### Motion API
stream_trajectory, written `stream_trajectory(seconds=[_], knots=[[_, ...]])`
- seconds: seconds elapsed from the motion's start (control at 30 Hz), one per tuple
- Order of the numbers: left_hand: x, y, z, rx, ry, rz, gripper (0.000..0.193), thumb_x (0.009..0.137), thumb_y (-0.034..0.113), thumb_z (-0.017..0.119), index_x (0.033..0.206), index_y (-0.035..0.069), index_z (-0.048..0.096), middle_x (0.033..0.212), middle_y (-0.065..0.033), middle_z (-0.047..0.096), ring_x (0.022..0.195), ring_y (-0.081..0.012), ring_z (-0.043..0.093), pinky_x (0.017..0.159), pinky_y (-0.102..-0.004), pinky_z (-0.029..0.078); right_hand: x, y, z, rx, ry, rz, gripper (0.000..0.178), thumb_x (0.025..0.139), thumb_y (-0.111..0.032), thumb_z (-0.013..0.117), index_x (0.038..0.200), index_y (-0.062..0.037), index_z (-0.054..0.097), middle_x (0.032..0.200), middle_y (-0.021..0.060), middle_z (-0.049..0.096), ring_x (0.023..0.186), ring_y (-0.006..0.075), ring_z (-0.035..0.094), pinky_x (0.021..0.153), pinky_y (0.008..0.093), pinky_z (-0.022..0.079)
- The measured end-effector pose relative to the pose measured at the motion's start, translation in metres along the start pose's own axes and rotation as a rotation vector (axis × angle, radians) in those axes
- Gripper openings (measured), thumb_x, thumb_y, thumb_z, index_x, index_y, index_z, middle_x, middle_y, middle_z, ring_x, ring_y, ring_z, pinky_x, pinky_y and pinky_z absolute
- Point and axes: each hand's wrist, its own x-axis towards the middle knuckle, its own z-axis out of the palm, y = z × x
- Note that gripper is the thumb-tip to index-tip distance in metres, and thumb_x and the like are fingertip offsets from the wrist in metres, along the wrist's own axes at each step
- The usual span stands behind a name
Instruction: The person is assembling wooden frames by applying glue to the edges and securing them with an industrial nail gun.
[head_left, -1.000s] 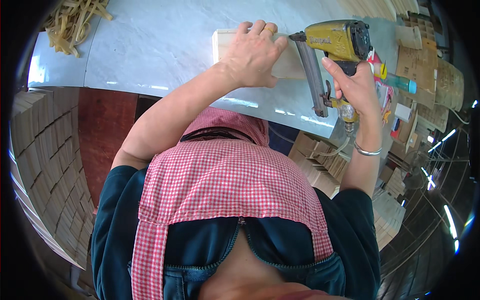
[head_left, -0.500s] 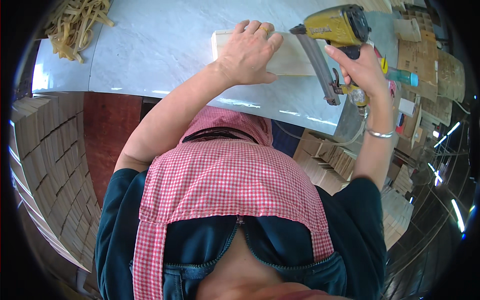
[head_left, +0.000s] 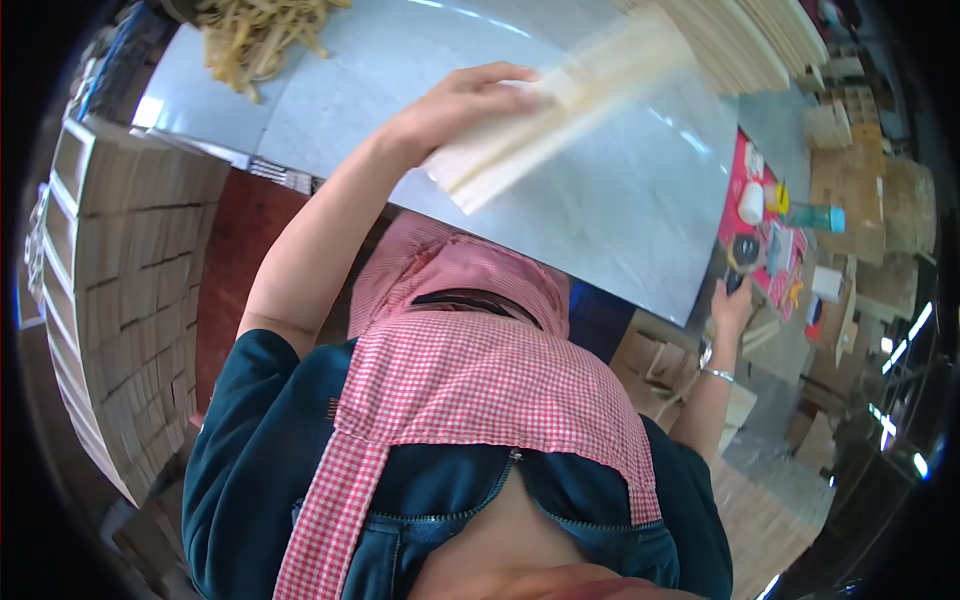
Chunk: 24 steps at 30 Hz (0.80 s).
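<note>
My left hand [head_left: 470, 108] grips a long, pale wooden board piece [head_left: 590, 105] by its near left part. The piece is lifted and tilted above the table, its far end pointing up to the right and smeared by motion. A ridge or edge runs along its length. Off to the right, beyond the table's corner, my right hand [head_left: 732, 306] is closed round the black handle of a nail gun [head_left: 743, 252]. The gun is seen end-on, so most of its body is hidden.
The marbled grey table [head_left: 600, 220] spreads in front of me. Tan strips [head_left: 265, 45] lie in a heap at its far left, and stacked boards [head_left: 735, 45] stand at the far right. A red side surface [head_left: 735, 190] holds bottles and small items. Piled wood [head_left: 140, 270] stands left.
The wooden piece has left the tabletop and swung up at a slant in my left hand. My right hand has carried the nail gun away from the table, down and right.
</note>
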Motion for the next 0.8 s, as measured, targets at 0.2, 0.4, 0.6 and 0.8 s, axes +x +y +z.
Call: stream_trajectory(seconds=[0.2,0.4,0.6,0.8], knots=[[-0.066,-0.083,-0.078,-0.282,0.409,-0.149,0.040,0.098,0.027,0.063,0.129,0.001,0.064,0.112,-0.0132,0.069,0.099,-0.0200,0.064,0.089,-0.0318,0.051,-0.009,0.017,0.022,-0.168,-0.062,0.404,0.052,0.090,-0.025,0.067,0.137,-0.0082,0.054,0.115,0.0232,0.070,0.104,0.0441,0.068,0.088,0.0518,0.055],[-0.103,-0.067,-0.028,0.586,0.844,0.249,0.035,0.086,0.017,0.071,0.119,0.007,0.068,0.112,-0.0129,0.068,0.108,-0.0301,0.062,0.099,-0.0409,0.047,-0.014,0.035,0.057,-0.078,0.069,0.308,0.053,0.091,-0.031,0.066,0.137,-0.0083,0.053,0.114,0.0222,0.070,0.100,0.0440,0.069,0.086,0.0504,0.056],[-0.128,-0.069,-0.005,1.284,0.287,0.166,0.022,0.085,0.019,0.070,0.108,0.017,0.069,0.105,-0.0019,0.069,0.111,-0.0221,0.060,0.104,-0.0573,0.035,-0.004,0.010,0.039,-0.248,0.261,0.113,0.043,0.095,-0.040,0.059,0.095,0.0015,0.071,0.086,0.0216,0.071,0.071,0.0417,0.067,0.067,0.0492,0.056],[-0.141,-0.060,-0.046,1.270,0.493,0.207,0.014,0.084,0.020,0.069,0.099,0.021,0.070,0.095,0.0011,0.070,0.093,-0.0186,0.064,0.095,-0.0495,0.042,-0.005,-0.040,0.078,0.252,0.404,0.025,0.041,0.101,-0.032,0.049,0.087,0.0037,0.062,0.083,0.0233,0.065,0.070,0.0411,0.059,0.069,0.0486,0.048]])
